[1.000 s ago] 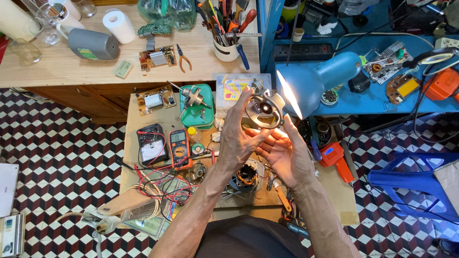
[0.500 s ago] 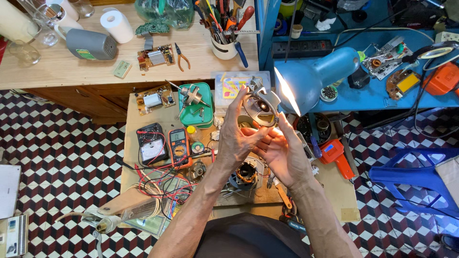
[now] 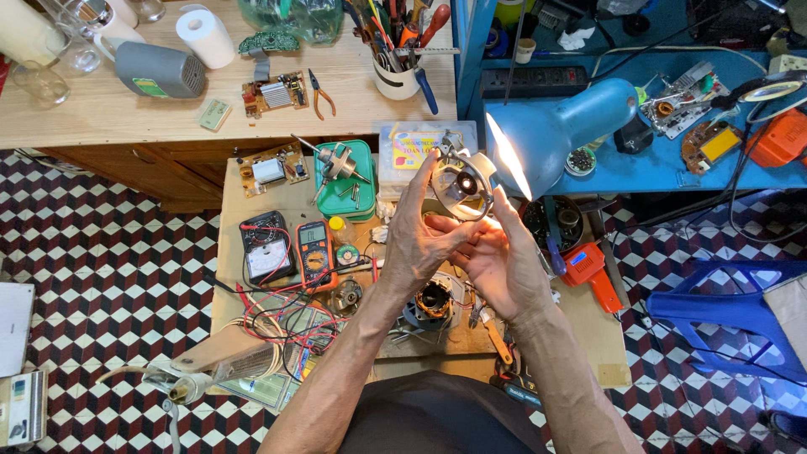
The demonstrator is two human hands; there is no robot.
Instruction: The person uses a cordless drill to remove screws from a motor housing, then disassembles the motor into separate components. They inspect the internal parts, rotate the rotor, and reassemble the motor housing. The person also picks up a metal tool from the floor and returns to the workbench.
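Metal motor end cover (image 3: 463, 187) sits a little nearer the lit blue desk lamp (image 3: 561, 128) than a moment ago, left hand (image 3: 418, 240) fingers pinching its rim, right hand (image 3: 504, 262) fingers cupped behind it, turning it for inspection.

Metal, plastic and wood under lamplight

A dull grey cast-metal motor cover (image 3: 463, 183) is held up; the lamp (image 3: 561, 134) is seen in smooth, slightly glossy blue enamel. Coppery windings are shown in the stator (image 3: 435, 300). The bench (image 3: 252, 197) is of pale matt wood, and the meter (image 3: 313, 255) is cased in orange plastic.
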